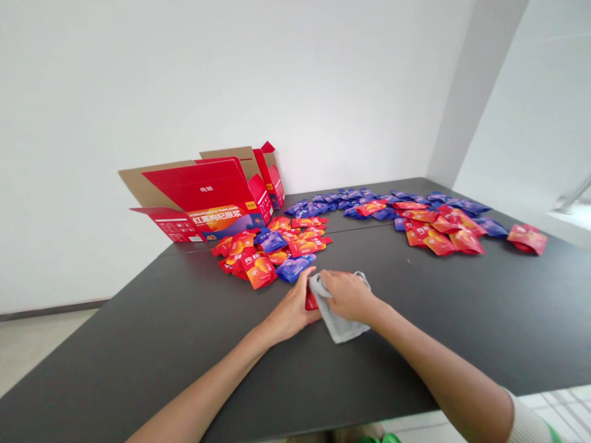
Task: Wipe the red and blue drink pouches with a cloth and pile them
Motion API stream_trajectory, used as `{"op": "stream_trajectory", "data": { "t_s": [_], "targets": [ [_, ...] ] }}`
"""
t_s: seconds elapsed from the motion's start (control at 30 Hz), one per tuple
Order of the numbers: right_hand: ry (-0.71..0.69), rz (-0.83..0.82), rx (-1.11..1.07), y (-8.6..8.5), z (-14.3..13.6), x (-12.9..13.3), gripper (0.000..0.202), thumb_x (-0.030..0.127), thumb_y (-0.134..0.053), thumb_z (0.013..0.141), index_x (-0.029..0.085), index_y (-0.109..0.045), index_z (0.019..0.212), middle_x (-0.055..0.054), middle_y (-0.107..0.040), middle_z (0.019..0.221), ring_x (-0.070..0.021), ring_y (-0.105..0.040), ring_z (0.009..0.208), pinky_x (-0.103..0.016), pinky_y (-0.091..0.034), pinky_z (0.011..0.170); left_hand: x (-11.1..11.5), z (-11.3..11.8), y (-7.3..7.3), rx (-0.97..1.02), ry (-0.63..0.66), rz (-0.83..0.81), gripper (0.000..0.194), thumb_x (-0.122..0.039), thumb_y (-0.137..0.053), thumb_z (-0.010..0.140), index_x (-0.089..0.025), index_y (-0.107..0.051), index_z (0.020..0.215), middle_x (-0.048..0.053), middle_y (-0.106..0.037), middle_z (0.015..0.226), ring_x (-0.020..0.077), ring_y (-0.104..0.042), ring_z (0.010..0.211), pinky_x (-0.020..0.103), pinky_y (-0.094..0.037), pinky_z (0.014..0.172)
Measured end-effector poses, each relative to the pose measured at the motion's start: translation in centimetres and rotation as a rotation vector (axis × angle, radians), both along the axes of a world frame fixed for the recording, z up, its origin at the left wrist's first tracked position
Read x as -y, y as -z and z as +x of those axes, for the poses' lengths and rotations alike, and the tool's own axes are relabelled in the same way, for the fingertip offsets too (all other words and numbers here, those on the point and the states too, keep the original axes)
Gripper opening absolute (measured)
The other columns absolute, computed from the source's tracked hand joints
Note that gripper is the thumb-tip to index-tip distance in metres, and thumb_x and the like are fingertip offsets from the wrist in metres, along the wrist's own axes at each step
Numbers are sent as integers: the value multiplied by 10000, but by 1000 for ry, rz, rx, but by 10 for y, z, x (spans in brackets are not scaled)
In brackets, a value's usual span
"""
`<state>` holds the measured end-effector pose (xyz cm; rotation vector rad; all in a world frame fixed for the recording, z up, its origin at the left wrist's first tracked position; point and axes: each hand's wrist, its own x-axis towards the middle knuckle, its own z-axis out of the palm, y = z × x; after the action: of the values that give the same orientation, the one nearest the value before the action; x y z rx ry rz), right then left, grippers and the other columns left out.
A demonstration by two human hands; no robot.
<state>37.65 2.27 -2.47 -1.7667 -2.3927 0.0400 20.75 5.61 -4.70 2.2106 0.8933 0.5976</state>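
Near the middle of the dark table, my left hand (292, 311) is closed around a red pouch (311, 301), most of which is hidden. My right hand (346, 294) grips a light grey cloth (340, 326), which lies against the right side of that pouch and hangs down toward the tabletop. Just beyond my hands sits a pile of red pouches (258, 268) with a few blue ones, the nearest blue pouch (294, 268) being close to my left fingertips.
Two open red cartons (231, 215) stand at the back left of the black table (138, 344). Blue pouches (323, 203) line the back edge, and more red pouches (466, 240) lie at the right. One red pouch (527, 239) lies apart at the far right.
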Motion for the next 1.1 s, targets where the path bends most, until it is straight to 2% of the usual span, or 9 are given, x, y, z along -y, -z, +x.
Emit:
{"op": "stream_trajectory", "data": {
  "t_s": [0.07,0.23,0.37,0.43,0.63,0.83,0.9,1.03,1.1],
  "targets": [
    [-94,30,-25,1,-2,1,347,215,-433,764,193,-434,1110,-83,-598,1041,-219,-578,914,-306,-425,724,0,0,0,5,6,1,881,-266,-682,649,-209,-166,1361,113,-418,1330,250,-419,1214,395,-326,1015],
    [197,8,41,-1,6,-3,259,140,-363,776,154,-483,1006,-116,-611,973,-236,-589,875,-322,-421,708,0,1,-1,-25,-21,-17,845,-314,-676,673,-215,-185,1353,98,-465,1292,248,-426,1205,415,-311,1021],
    [-62,8,4,0,1,1,352,193,-428,763,172,-447,1114,-103,-597,1034,-221,-574,930,-307,-416,746,0,1,-1,4,1,-29,872,-268,-673,669,-210,-151,1364,111,-424,1328,235,-423,1212,393,-311,1025],
    [-94,17,-11,1,-2,2,362,203,-443,757,180,-444,1119,-90,-600,1036,-224,-577,927,-310,-419,742,1,2,-1,11,1,-19,866,-269,-672,670,-210,-155,1363,112,-411,1339,232,-421,1215,381,-316,1024],
    [340,-12,-6,2,24,-11,230,143,-395,782,159,-478,996,-113,-619,979,-242,-599,896,-307,-418,696,3,6,-3,-111,-116,82,755,-375,-643,700,-210,-266,1333,98,-501,1240,251,-482,1146,400,-368,971],
    [451,-85,-70,-1,50,-17,225,226,-390,830,160,-471,1030,-136,-609,1014,-246,-584,948,-314,-396,729,-14,-8,-9,-186,-237,236,419,-377,-503,806,-239,-461,1200,58,-581,1164,242,-550,1061,375,-422,900],
    [441,-93,-84,-1,51,-17,227,243,-392,835,167,-469,1035,-130,-606,1027,-247,-580,958,-316,-391,736,-25,-18,-15,-142,-311,291,347,-370,-421,853,-234,-487,1166,49,-592,1149,223,-554,1055,362,-420,905],
    [383,-78,-88,1,48,-18,224,257,-405,834,174,-471,1031,-118,-604,1046,-257,-575,963,-315,-389,720,-51,-42,-29,-32,-651,465,351,-354,-346,883,-196,-461,1174,74,-585,1134,224,-549,1047,369,-423,902],
    [357,-87,-82,2,47,-17,225,263,-411,835,173,-475,1031,-120,-603,1050,-259,-574,961,-311,-390,708,-65,-54,-30,-32,-767,548,388,-300,-320,886,-166,-401,1241,107,-543,1184,232,-523,1078,377,-413,916]
  ]
}}
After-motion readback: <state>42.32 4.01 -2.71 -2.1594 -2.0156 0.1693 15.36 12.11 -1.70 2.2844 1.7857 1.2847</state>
